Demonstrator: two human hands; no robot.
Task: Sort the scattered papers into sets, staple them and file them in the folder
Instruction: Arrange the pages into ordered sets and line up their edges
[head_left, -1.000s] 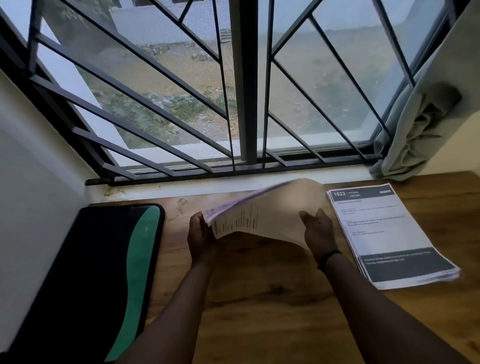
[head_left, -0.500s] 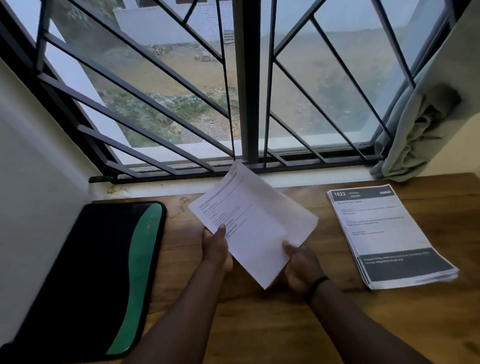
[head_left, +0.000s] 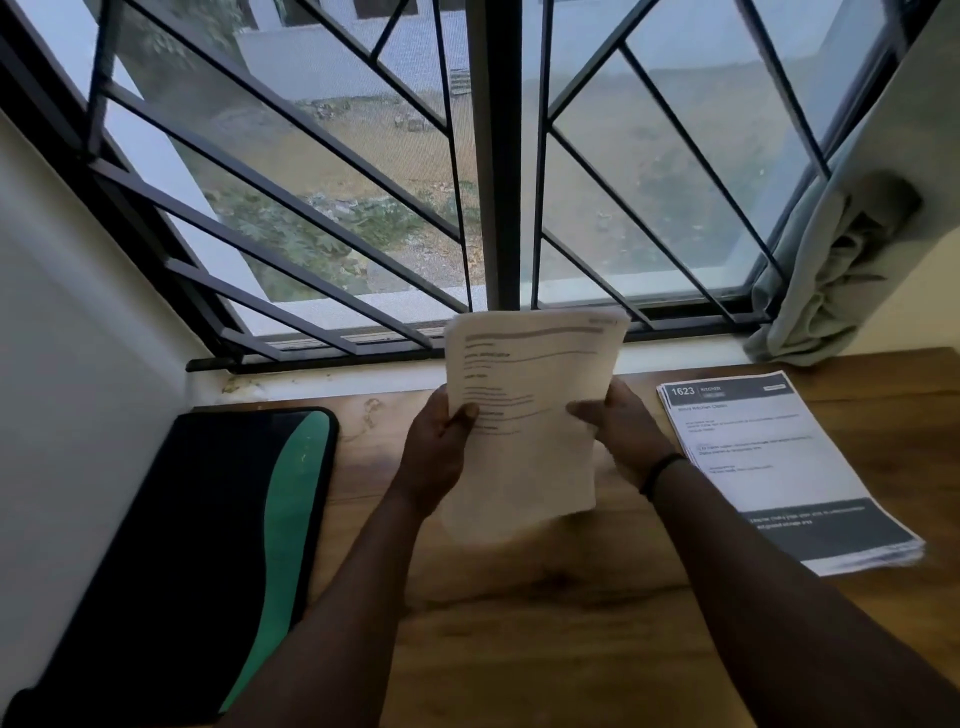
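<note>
Home study nook: wooden desk (head_left: 571, 649), barred window (head_left: 483, 171), bunched curtain (head_left: 852, 249)

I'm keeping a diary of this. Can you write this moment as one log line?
held: printed sheets | both hands gripping | stack: on desk, right | folder: left

You face a wide window (head_left: 363, 171) fitted with dark metal bars (head_left: 291, 208) set in slanting lines, dull daylight coming through onto dry ground and green plants outside. A pale curtain (head_left: 852, 249) hangs bunched at your right. A plain white wall (head_left: 62, 364) stands at your left, and the wooden surface (head_left: 545, 649) runs under the white sill (head_left: 332, 382).
</note>
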